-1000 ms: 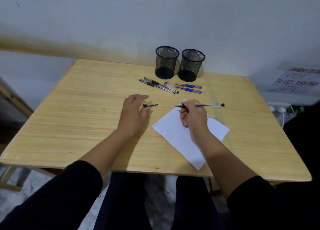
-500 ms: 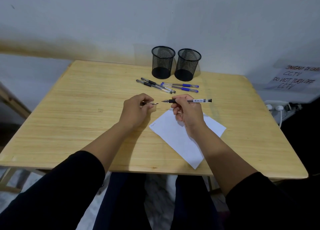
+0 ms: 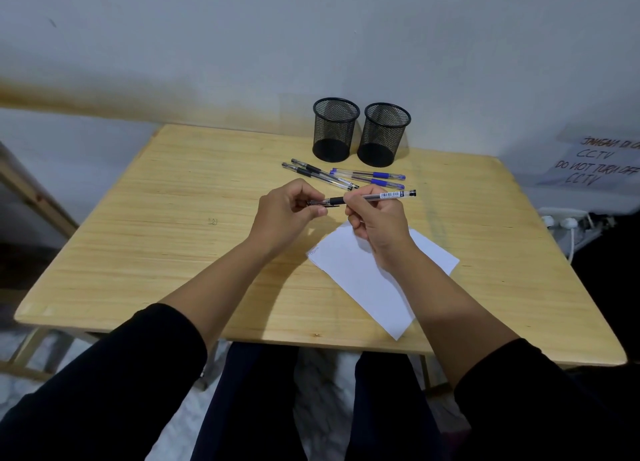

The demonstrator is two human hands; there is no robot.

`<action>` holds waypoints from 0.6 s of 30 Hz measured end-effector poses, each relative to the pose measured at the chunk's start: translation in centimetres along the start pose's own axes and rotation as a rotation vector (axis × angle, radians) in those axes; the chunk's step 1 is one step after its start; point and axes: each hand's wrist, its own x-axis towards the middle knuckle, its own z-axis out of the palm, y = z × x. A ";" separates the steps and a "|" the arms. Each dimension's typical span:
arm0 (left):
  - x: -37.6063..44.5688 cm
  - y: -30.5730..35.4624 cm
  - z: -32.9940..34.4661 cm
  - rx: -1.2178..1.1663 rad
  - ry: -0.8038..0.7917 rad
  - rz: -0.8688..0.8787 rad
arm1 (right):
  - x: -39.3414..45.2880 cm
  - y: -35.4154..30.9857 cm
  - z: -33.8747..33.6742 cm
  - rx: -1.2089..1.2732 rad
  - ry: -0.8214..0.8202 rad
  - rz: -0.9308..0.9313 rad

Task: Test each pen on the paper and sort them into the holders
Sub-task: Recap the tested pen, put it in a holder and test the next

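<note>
pen lies level, tip left, held by both hands

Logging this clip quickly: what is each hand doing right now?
Left hand: closed on the black pen cap, at the pen's tip.
Right hand: closed on the clear-barrelled black pen.
</note>
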 end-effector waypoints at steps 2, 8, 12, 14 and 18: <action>-0.2 0.3 0.1 -0.019 0.015 -0.001 | 0.0 -0.1 0.1 0.000 -0.014 -0.013; -0.7 0.5 -0.2 0.022 0.019 0.003 | -0.6 0.3 0.5 0.008 -0.032 -0.043; -1.1 -0.1 -1.2 0.078 -0.035 0.017 | -1.2 0.8 0.2 -0.039 -0.121 -0.043; -0.9 -0.1 -2.0 0.112 -0.012 0.029 | -1.3 0.6 0.0 -0.012 -0.145 -0.025; 0.2 0.3 -4.1 0.227 0.059 0.065 | -1.4 -0.5 -0.6 0.045 -0.187 0.024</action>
